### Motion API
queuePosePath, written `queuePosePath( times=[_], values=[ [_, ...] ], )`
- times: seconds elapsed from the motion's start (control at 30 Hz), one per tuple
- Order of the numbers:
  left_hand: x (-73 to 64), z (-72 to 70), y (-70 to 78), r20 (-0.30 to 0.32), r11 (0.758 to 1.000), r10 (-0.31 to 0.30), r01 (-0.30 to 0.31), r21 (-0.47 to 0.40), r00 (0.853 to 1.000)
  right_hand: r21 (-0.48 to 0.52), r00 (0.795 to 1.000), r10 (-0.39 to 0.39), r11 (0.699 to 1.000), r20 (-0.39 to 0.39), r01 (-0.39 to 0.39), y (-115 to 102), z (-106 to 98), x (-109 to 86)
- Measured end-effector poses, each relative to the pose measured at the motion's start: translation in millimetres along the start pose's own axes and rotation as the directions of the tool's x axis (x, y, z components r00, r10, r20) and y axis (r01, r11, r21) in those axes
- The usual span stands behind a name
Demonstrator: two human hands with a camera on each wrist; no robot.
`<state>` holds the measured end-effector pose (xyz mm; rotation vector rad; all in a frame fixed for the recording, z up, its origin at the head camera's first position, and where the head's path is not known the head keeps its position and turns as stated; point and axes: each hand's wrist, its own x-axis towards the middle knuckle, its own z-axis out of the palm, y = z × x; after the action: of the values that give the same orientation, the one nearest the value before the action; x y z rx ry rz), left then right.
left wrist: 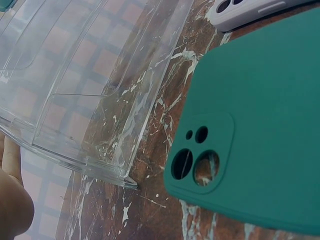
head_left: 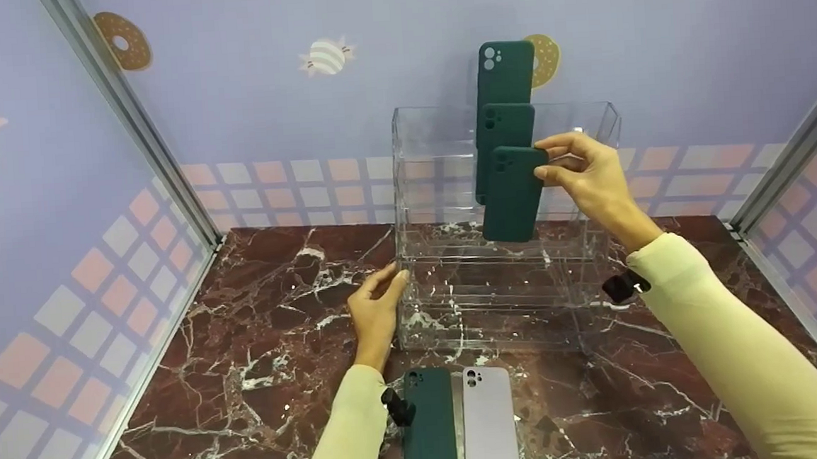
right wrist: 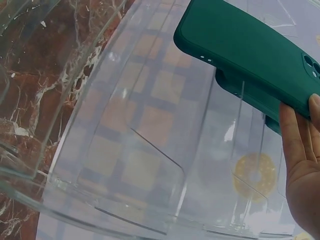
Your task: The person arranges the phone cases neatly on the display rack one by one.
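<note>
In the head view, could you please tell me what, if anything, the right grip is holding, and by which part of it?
The right grip pinches a green case by its right edge, near the upper corner.

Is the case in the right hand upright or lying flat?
Upright, slightly tilted: the case has its camera holes at the top, and the right hand pinches its side near the top.
</note>
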<state>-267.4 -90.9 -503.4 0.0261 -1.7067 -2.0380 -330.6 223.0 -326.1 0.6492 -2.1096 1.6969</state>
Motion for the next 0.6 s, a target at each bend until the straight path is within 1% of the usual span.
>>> queuePosePath(
  times=[0.23,0.47,0.6],
  values=[
    [-1.4,-0.6,-0.4,-0.005,1.0,-0.019,0.019,-0.018,1.0,0.004,0.999,0.044,0.999,0.013,-0.044,6.1,5.4,-1.7],
    [-0.9,-1.0,-1.2,-0.006,1.0,-0.008,0.007,-0.021,1.0,-0.042,0.997,0.067,0.997,0.025,-0.066,11.3,8.9,-2.7],
    [-1.0,-2.1,-0.7,-0.01,1.0,-0.013,0.012,-0.028,1.0,-0.056,0.996,0.086,0.995,0.029,-0.084,14.0,11.7,-4.7]
  ],
)
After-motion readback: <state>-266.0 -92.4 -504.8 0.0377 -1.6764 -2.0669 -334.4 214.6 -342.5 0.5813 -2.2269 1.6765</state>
